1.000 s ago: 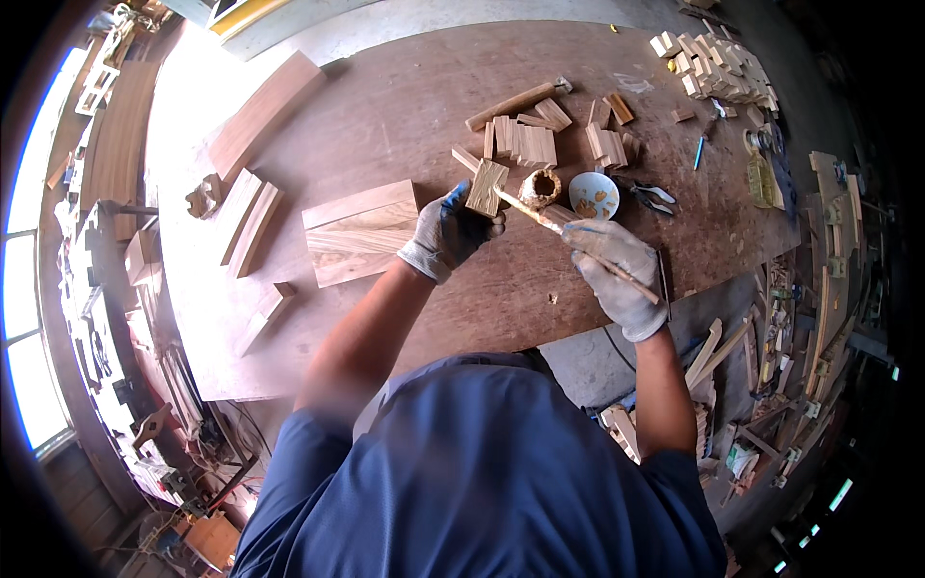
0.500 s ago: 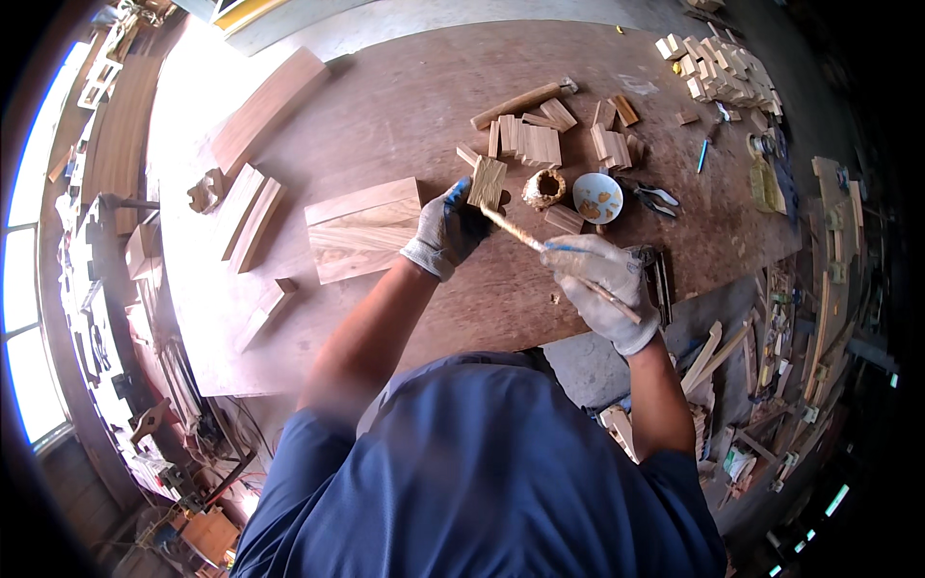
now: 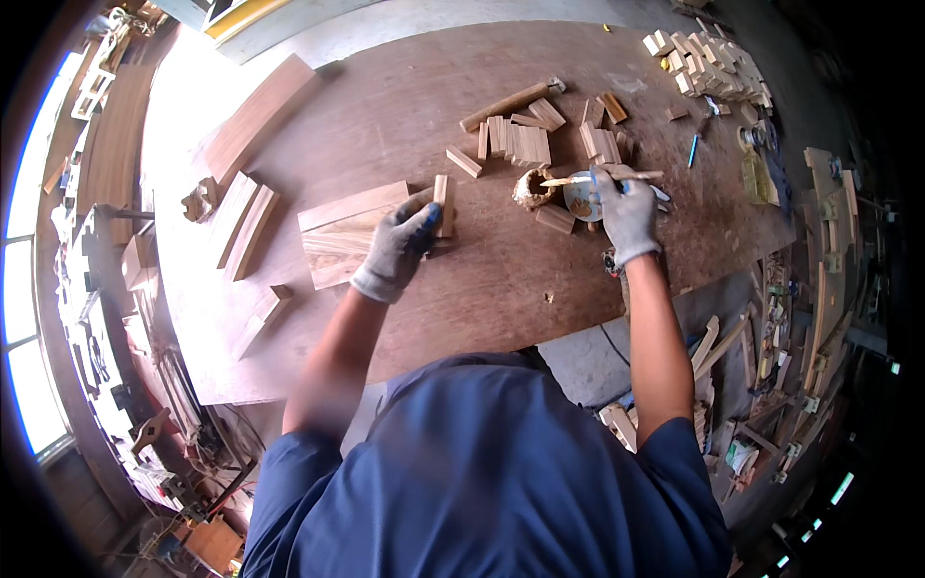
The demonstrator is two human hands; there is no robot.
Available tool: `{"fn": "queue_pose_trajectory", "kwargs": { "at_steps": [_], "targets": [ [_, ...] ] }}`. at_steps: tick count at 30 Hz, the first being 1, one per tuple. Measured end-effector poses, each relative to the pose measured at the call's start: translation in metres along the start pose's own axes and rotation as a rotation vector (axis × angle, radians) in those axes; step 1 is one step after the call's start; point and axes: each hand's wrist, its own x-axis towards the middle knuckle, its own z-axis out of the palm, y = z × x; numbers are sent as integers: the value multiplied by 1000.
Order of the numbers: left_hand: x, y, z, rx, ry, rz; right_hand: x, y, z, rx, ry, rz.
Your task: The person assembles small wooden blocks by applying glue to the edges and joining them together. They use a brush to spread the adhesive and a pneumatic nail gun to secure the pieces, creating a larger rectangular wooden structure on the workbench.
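Note:
My left hand [image 3: 400, 249], in a grey-white glove with blue-stained fingertips, is closed around a small wooden block [image 3: 442, 204]. It holds the block upright at the right edge of a panel of light brown boards [image 3: 337, 236] lying on the table. My right hand [image 3: 626, 214], also gloved, grips a thin wooden stick [image 3: 578, 179] held nearly level. The stick's pale, coated tip points left and reaches the mouth of a crusted, yellowish-brown jar [image 3: 532, 190]. Partly behind my right hand is a white bowl [image 3: 580, 200] with orange-brown patches inside.
Several small wooden blocks [image 3: 520, 142] and a hammer [image 3: 509, 104] lie beyond the jar. Pale blocks are piled [image 3: 713, 67] at the far right, near a blue pen [image 3: 693, 150]. Longer boards [image 3: 260, 116] lie at the left of the brown table [image 3: 501, 308].
My left hand has moved left and down with the block, now turned edge-on beside the panel. My right hand has moved up, bringing the stick's tip from the block to the jar.

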Motion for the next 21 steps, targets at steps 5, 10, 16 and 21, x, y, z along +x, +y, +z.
{"fn": "queue_pose_trajectory", "kwargs": {
  "at_steps": [5, 10, 16, 21],
  "targets": [
    [-36, 32, -31, 842, 243, 230, 19, 14, 31, -238, -31, 44],
    [-47, 36, -56, 1563, 205, 560, 31, 70, 56, -193, -128, 72],
    [-38, 9, -61, 1740, 14, 434, -48, 60, 50, -385, -223, 77],
    [-19, -1, -58, 1763, -53, 344, -122, 122, 51, -691, -333, -101]
  ]
}}
